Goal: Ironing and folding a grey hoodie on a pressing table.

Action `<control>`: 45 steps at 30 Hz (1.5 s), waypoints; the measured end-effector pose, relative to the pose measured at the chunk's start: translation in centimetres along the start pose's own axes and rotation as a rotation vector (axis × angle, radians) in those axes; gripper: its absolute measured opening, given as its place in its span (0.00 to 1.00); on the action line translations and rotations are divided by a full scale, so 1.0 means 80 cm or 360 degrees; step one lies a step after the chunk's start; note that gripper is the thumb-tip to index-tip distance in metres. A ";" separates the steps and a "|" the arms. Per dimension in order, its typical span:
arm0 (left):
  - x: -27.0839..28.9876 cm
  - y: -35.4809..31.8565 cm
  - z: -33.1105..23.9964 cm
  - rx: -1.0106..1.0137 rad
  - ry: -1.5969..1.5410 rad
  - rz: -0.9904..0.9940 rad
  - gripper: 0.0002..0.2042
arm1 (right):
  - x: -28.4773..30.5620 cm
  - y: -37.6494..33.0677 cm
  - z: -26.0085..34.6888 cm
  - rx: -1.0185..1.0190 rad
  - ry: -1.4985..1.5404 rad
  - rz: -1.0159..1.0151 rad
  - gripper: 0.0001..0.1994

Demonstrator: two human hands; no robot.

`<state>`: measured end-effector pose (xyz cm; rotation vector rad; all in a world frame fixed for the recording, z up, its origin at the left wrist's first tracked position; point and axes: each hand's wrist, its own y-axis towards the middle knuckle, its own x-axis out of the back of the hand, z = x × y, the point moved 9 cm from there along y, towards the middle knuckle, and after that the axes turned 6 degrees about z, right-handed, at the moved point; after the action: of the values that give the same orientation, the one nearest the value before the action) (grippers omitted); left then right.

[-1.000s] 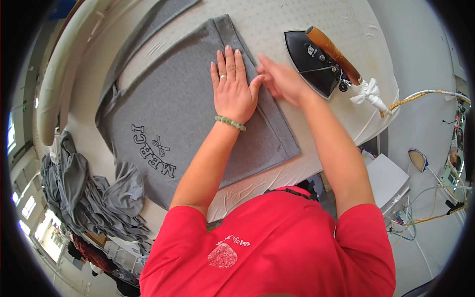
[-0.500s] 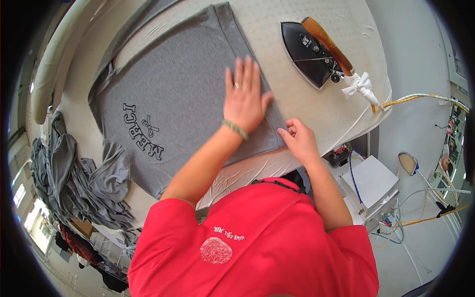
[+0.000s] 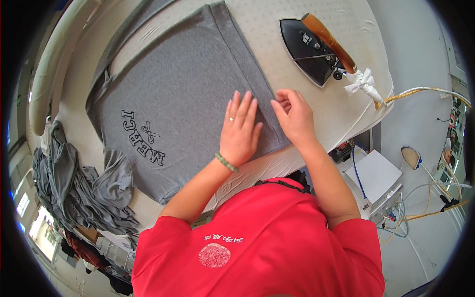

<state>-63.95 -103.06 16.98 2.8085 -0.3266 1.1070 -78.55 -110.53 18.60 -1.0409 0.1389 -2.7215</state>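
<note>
A grey sweatshirt with dark outlined lettering and a bow motif on its chest lies spread on a pale padded ironing table. My left hand rests flat on it near the hem, fingers stretched out and close together. At the hem's right edge is my right hand, its fingers curled in and the thumb beside the cloth edge. Whether any cloth is between those fingers is hidden. Beyond my right hand stands a black iron with a brown handle, its cord end wrapped in white cloth.
Crumpled grey garments are heaped at the table's left edge. A long padded roll borders the far left. Hoses run from the iron off to the right. Beside the table at lower right stands a white-topped box, with cables around it.
My left hand has slid toward me over the sweatshirt. My right hand has moved away from me along the hem, from near its lower corner.
</note>
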 end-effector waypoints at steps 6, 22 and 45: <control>-0.014 0.013 0.005 -0.0006 0.0221 0.0014 0.33 | -0.010 -0.010 -0.014 0.0006 -0.0342 0.0142 0.09; -0.045 0.026 -0.014 0.0106 0.0470 0.0054 0.38 | -0.036 -0.105 -0.115 -0.0653 0.0668 0.0845 0.12; -0.018 -0.001 -0.023 -0.0118 0.0038 0.0080 0.30 | -0.058 0.140 0.064 0.0394 -0.0116 -0.0114 0.14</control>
<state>-66.16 -102.44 17.31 2.7345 -0.4292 1.1133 -69.80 -120.31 17.55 -1.0878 -0.2462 -2.6707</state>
